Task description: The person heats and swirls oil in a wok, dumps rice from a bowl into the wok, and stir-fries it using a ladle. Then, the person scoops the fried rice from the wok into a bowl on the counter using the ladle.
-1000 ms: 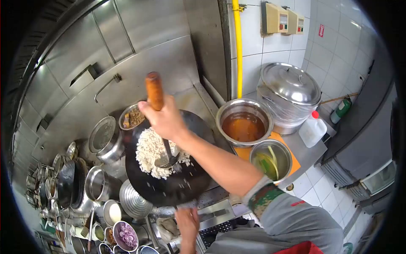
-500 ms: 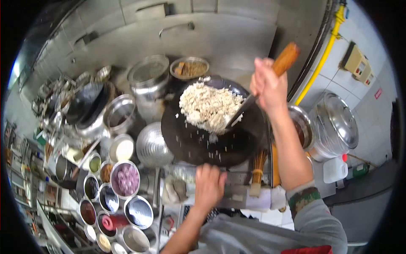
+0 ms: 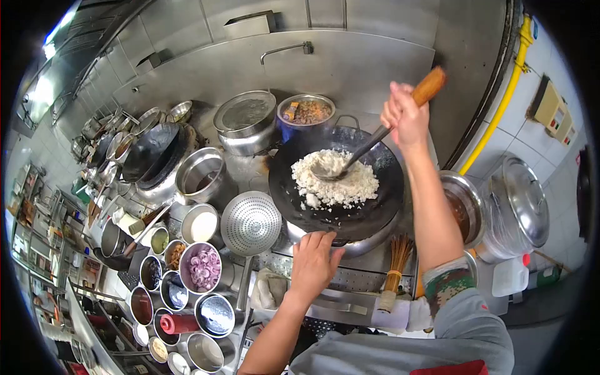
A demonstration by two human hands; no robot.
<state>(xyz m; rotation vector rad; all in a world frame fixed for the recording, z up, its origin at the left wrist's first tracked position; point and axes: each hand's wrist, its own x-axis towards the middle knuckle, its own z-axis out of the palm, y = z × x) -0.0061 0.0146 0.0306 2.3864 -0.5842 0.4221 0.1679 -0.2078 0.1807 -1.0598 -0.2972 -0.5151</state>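
Observation:
My right hand [image 3: 407, 117] is wrapped round the wooden handle of a ladle [image 3: 369, 145], whose metal bowl rests in a heap of white rice [image 3: 337, 186]. The rice lies in a large black wok [image 3: 381, 209] on the stove. My left hand [image 3: 314, 262] is at the wok's near edge, its fingers bent over the rim; what they grip there is partly hidden.
A perforated strainer [image 3: 251, 223] lies left of the wok. Further left are a bowl of chopped onion [image 3: 200, 267], a red bottle [image 3: 178, 324] and several metal pots. A bamboo brush [image 3: 395, 269] stands near the front edge; a lidded pot [image 3: 524, 200] is at the right.
The view has swung left. The wok has come down level, with the rice settled in its middle. The ladle bowl has moved up and left into the rice, away from the wok's right side.

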